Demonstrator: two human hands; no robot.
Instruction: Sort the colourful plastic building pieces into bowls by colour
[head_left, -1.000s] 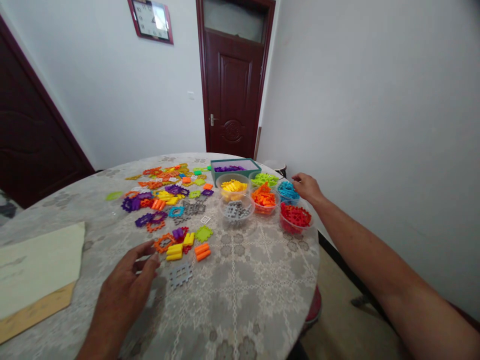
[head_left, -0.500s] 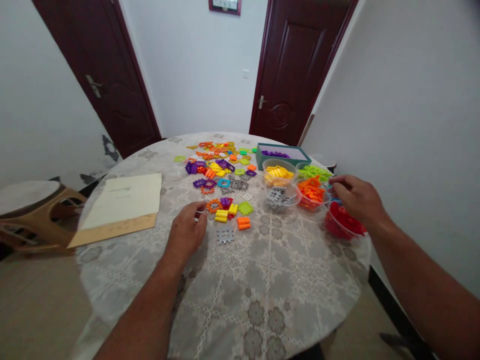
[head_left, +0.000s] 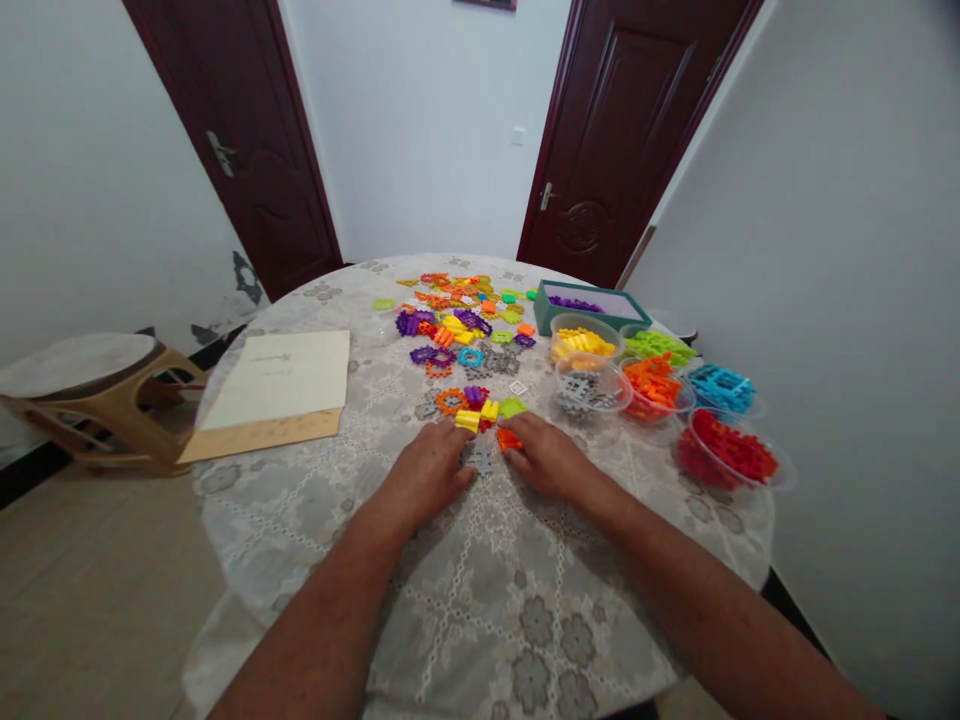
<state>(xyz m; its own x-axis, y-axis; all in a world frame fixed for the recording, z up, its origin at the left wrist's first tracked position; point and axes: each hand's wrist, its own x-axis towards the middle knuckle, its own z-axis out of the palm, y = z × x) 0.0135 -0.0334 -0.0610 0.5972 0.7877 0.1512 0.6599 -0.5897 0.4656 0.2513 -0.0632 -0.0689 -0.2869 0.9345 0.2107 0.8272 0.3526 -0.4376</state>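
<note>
Left hand: yours (head_left: 431, 468) lies low over the table, palm down, thumb apart from the bent fingers; whether it pinches anything, you cannot tell from here.
Right hand: yours (head_left: 547, 452) is just across from it, fingers and thumb around the near orange piece (head_left: 508, 439); whether they grip it or only touch it, you cannot tell.
Grey lattice piece: the flat one (head_left: 480, 458) lies between your hands, its left edge by your left thumb.
Yellow ribbed piece: it (head_left: 468, 420) sits right at your left fingertips.
Lime piece: it (head_left: 512, 407) lies just beyond your right fingertips.
Small cluster: an orange ring (head_left: 451, 402) and a purple piece (head_left: 476, 396) lie beyond the yellow.
Loose pile: mixed colours (head_left: 450, 325) spread farther back.
Clear tubs: yellow, lime, grey, orange, blue and red pieces fill these (head_left: 784, 472) on your right.
Green box: it (head_left: 551, 318) holds purple pieces behind the tubs.
Paper: a pale sheet (head_left: 289, 375) lies on your left.
</note>
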